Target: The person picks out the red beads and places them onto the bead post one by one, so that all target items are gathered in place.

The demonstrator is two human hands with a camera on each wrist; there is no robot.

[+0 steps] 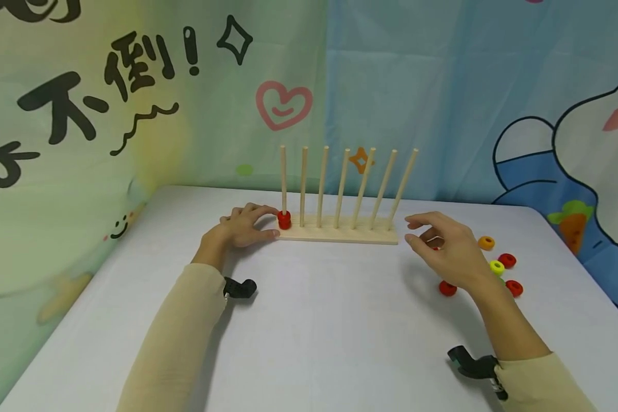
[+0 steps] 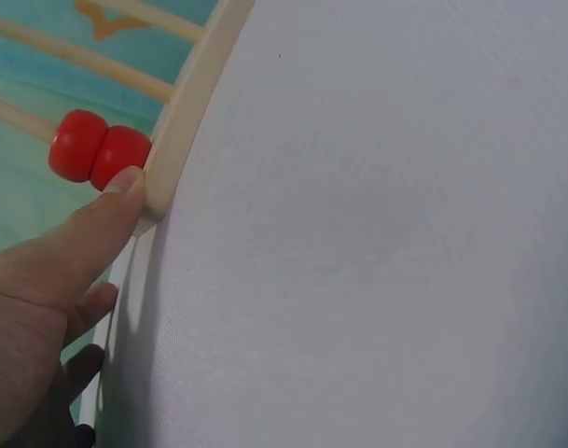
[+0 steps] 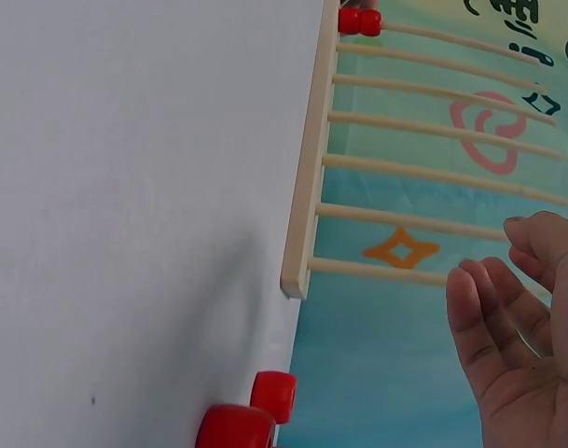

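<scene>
A wooden stand [image 1: 340, 235] with several upright pegs rests at the back of the table. Two red beads [image 1: 284, 220] are stacked on its leftmost peg. My left hand [image 1: 243, 225] holds the stand's left end between thumb and index finger; in the left wrist view its thumb [image 2: 88, 233] touches the lower bead beside the base. To the right of the stand, my right hand [image 1: 445, 249] hovers above the table, fingers bent, thumb and fingertips apart. Nothing shows between those fingers in the right wrist view [image 3: 517, 327].
Loose beads lie around and behind my right hand: an orange bead [image 1: 486, 243], a yellow bead [image 1: 496, 267], several red beads [image 1: 507, 261], and a partly hidden green one. The white table [image 1: 309, 332] meets a printed cloth backdrop [image 1: 391, 86] behind the stand.
</scene>
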